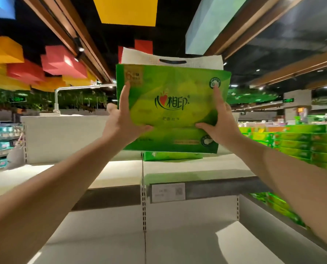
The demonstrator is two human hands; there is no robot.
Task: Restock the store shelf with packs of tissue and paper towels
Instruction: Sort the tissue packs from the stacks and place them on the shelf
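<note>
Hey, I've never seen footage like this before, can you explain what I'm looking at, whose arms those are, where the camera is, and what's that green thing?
There is no machine here. The single picture comes from a camera worn on a person's head, so the two bare arms reaching forward are that person's own. The left hand and right hand grip a green pack of tissue by its sides, holding it up above the top shelf of a white store rack. Another green pack lies flat on that shelf, right below the held one. More green packs are stacked at the right. A price label sits on the shelf edge.
</note>
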